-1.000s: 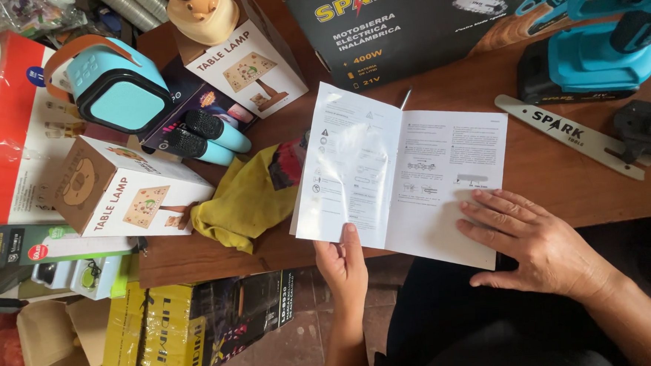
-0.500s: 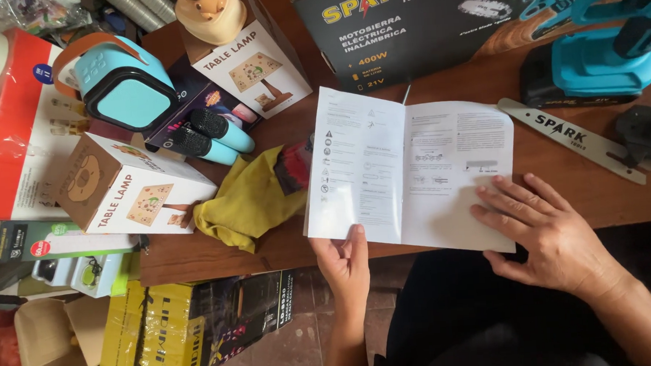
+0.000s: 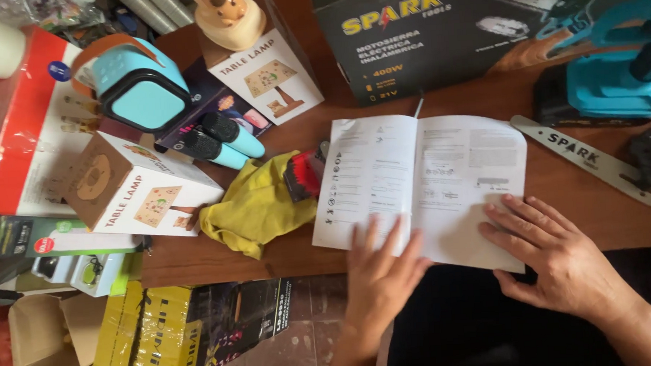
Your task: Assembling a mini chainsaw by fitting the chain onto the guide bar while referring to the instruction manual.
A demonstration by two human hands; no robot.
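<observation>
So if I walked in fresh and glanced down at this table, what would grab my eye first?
Probably the open white booklet at the middle of the wooden table, pressed flat by the left hand on its lower edge and the right hand on its right page. Next, the turquoise power tool at the far right, and the crumpled yellow cloth just left of the booklet.

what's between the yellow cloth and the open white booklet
A small red and dark object lies between the crumpled yellow cloth and the open white paper booklet, in the head view.
</observation>
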